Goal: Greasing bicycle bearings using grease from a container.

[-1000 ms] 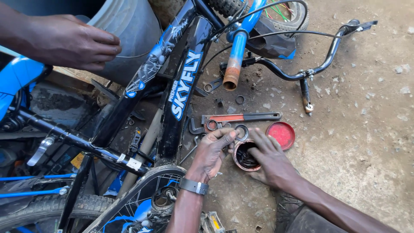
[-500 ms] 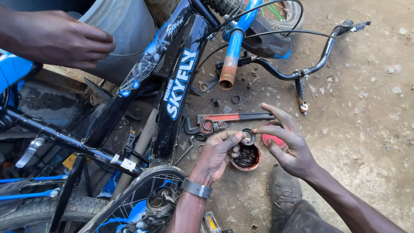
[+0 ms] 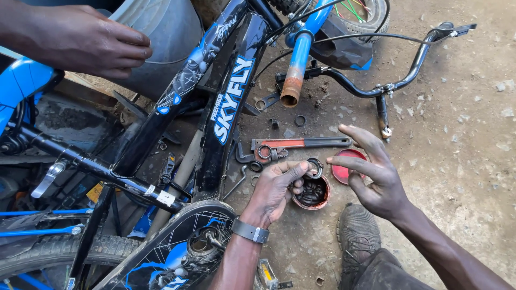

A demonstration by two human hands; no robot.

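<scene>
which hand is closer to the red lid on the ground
Right. The right hand hovers directly over the red lid, fingers spread. The left hand holds a metal ring over the grease tin, beside it.

Bare forearms, a grey wristband (image 3: 250,231) on the left one (metal clasp), grease-smeared fingers (image 3: 359,164), dusty grey shoe (image 3: 357,236).

Bright even daylight, soft shadows, sharp focus
</scene>
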